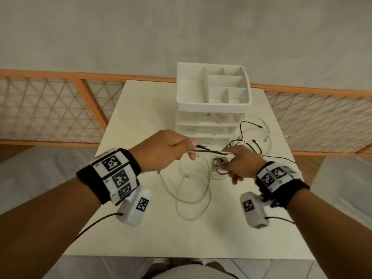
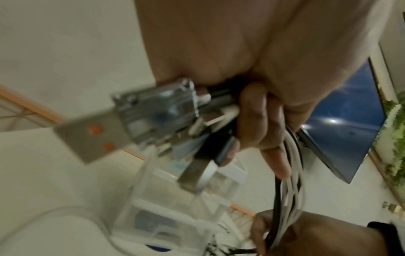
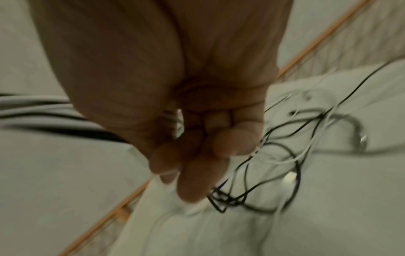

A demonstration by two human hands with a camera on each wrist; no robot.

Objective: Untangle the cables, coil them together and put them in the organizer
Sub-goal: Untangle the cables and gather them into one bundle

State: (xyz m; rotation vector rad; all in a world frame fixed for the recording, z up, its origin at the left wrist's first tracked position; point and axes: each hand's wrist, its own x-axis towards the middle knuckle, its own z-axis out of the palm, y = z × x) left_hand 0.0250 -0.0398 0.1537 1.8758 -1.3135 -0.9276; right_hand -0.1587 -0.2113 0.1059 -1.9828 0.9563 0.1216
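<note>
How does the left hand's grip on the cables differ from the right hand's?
The left hand grips the gathered plug ends; the right hand holds the cable bundle further along. The left hand is raised higher; the right hand sits lower, beside the loose tangle. Both close around the same black and white cables.

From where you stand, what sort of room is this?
Probably an indoor room set up for recording, not a workshop: a small white table by a plain wall, an orange lattice fence behind it, and tagged wristbands on the person. In the left wrist view there is a dark screen.
</note>
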